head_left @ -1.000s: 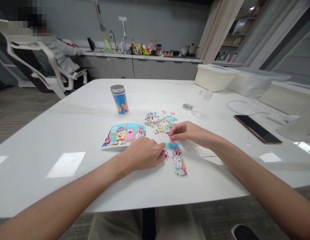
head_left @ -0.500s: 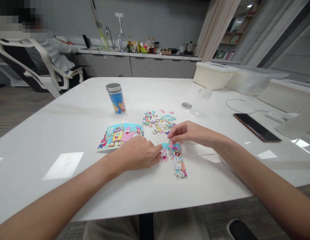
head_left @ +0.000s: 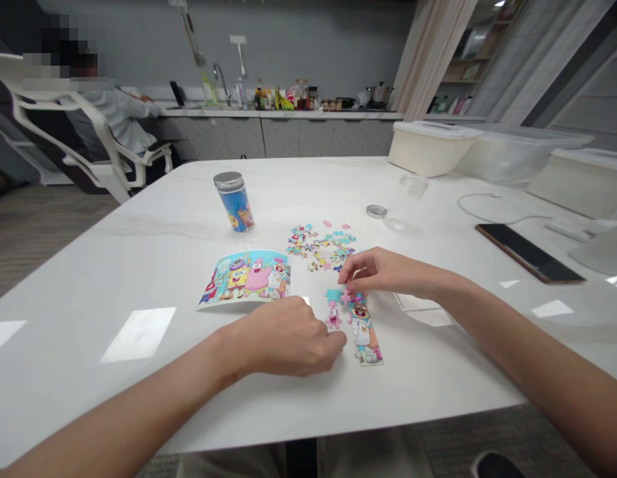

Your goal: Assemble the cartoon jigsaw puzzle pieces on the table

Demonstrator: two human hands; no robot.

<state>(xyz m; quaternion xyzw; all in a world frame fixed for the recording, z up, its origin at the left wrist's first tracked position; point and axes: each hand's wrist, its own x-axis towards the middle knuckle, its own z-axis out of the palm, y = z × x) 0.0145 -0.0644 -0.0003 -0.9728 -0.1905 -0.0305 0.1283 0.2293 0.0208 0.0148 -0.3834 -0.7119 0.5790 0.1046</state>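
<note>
My right hand point(head_left: 375, 271) pinches a small pink puzzle piece point(head_left: 345, 297) at the top of a joined puzzle strip point(head_left: 367, 332), which shows a figure in a white suit. Left of the strip lies a puzzle part with a pink face point(head_left: 333, 315), a turquoise piece above it. My left hand point(head_left: 296, 337) is closed in a loose fist below and left of that part, thumb side toward the strip; the undersides of its fingers are hidden. Loose puzzle pieces point(head_left: 322, 249) lie in a heap beyond my right hand. A curved picture sheet point(head_left: 256, 275) of cartoon figures lies behind my left hand.
A jar with a metal lid point(head_left: 233, 202) stands at the back left. Right of the heap are a loose lid point(head_left: 377, 211) and a clear jar point(head_left: 407, 202). Farther right lie a phone point(head_left: 530, 252), a cable and storage boxes point(head_left: 432, 147). A person sits at the far left.
My left hand has moved down and away from the pink-face part, leaving it uncovered. My right hand still pinches the pink piece at the strip's top. The view has shifted slightly.
</note>
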